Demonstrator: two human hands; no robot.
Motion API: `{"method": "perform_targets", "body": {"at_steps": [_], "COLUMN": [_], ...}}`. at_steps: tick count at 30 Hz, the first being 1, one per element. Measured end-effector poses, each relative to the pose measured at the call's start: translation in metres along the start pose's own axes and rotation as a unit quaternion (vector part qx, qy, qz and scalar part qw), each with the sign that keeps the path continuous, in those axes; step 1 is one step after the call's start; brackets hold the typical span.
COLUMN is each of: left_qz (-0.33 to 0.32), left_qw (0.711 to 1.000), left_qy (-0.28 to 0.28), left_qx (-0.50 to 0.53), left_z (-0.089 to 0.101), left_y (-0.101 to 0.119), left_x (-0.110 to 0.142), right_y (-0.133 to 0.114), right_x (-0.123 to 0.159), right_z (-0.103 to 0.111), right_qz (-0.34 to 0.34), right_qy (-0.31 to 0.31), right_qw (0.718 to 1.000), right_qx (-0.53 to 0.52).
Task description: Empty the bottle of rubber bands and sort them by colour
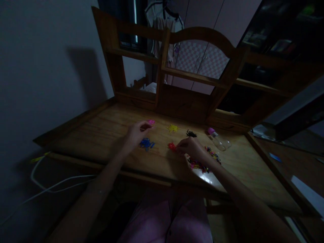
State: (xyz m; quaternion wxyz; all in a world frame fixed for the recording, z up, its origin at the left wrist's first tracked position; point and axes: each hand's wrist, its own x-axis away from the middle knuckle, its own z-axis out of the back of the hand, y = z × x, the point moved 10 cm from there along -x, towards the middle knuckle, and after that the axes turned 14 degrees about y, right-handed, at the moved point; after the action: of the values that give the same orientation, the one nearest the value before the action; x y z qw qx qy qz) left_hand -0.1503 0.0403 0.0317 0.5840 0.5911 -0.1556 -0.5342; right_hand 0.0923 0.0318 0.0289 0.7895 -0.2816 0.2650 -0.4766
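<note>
My left hand (136, 133) hovers between a small pink pile (151, 122) and a pile of blue pieces (146, 144). Its thumb and fingers are pinched together; what they hold, if anything, is too small to make out. At the right edge of a red pile (172, 146), my right hand (191, 147) has its fingertips closed and touching the red pieces. Whether one is between them is hidden. Under and beside the right forearm lies a larger mixed-colour heap (201, 166). Yellow pieces (172, 128) and black pieces (191, 133) lie farther back.
A clear bottle with a purple cap (215, 137) lies on the right of the wooden desk (101, 130). Wooden shelving (187, 98) rises along the desk's back edge. A white cable (50, 189) hangs by the left front corner.
</note>
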Motion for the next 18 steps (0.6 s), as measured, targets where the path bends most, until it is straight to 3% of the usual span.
{"method": "perform_targets", "body": {"at_steps": [4, 8, 13, 18], "left_qz": [-0.073, -0.099, -0.118, -0.119], "left_qw": [0.991, 0.983, 0.984, 0.987], "left_qy": [-0.075, -0.088, -0.005, 0.039], "left_qx": [-0.081, -0.125, -0.136, -0.097], "left_z": [-0.02, -0.02, 0.012, 0.03], "left_y": [-0.016, -0.029, -0.013, 0.034], "left_x": [-0.048, -0.065, -0.053, -0.009], "right_y": [0.002, -0.007, -0.032, -0.045], "right_x": [-0.001, -0.011, -0.062, -0.127], "right_z": [0.0, 0.007, -0.012, -0.054], "right_qz": [-0.014, -0.002, 0.058, 0.063], "right_qy": [0.0, 0.012, 0.011, 0.018], "right_qw": [1.0, 1.0, 0.998, 0.998], "right_qx": [0.01, 0.02, 0.024, 0.02]}}
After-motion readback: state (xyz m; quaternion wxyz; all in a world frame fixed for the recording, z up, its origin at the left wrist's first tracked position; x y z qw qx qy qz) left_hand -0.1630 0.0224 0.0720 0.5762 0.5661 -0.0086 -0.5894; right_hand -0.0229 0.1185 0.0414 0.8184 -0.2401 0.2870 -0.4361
